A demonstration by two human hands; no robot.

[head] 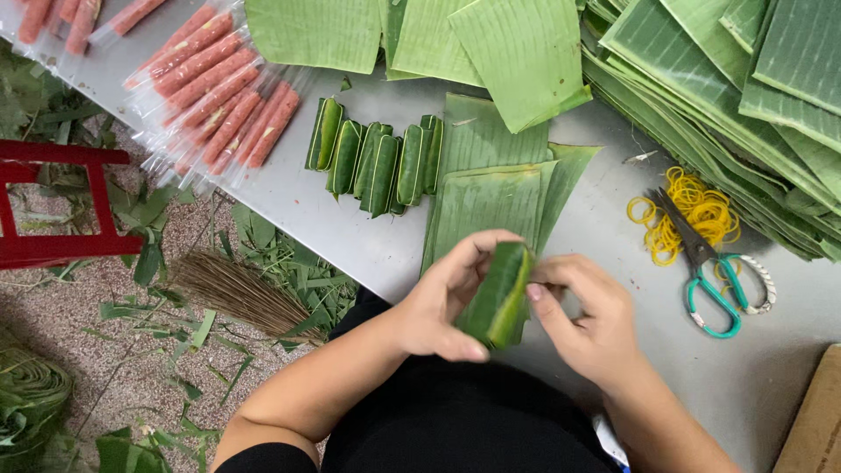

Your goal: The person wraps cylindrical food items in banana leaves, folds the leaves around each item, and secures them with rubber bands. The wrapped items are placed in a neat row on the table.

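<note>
Six wrapped rolls (377, 158) done; left hand (442, 307) and right hand (591, 320) pinch a seventh leaf roll (499, 298); many plastic-wrapped sausages (210, 92) remain unwrapped.

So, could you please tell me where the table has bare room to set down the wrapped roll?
Bare steel table shows between the flat leaves and the yellow rubber bands, and also below the scissors, toward the cardboard. A smaller patch lies under the row of finished rolls. The top edge and right side are crowded with stacked leaves.
</note>
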